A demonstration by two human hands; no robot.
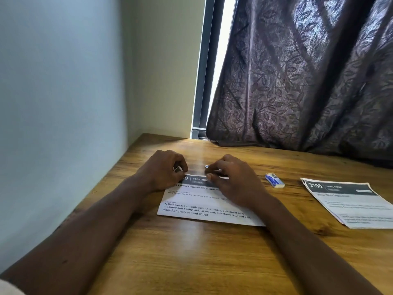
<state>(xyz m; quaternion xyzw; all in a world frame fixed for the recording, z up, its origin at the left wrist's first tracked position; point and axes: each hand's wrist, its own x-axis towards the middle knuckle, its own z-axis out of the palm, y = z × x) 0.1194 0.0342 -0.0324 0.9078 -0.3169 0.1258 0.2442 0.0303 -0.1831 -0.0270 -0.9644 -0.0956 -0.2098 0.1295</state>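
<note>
Head view finds both hands at the far edge of a white printed paper sheet [204, 206] with a dark header band. It lies flat on the brown wood-grain table [191, 262], straight ahead of the person. The left hand [163, 171] has its grip clenched on the sheet's far left corner, pinched between thumb and curled fingers. The right hand [229, 177] pinches the same edge a little further along, its thumb on the header band. A small shiny metal piece [206, 166] shows at the right fingertips; whether it is a clip or something else cannot be told.

The step looks like work on that top edge, probably fastening it. To do it well, the left hand should act as the anchor and press the corner down so the sheet cannot skew. The right hand can then seat the metal piece squarely over the edge, clear of the text. A small blue-and-white rectangular box [274, 180] lies near the right hand, and a stack of similar printed pages [348, 205] sits well apart, so neither gets in the way.
</note>
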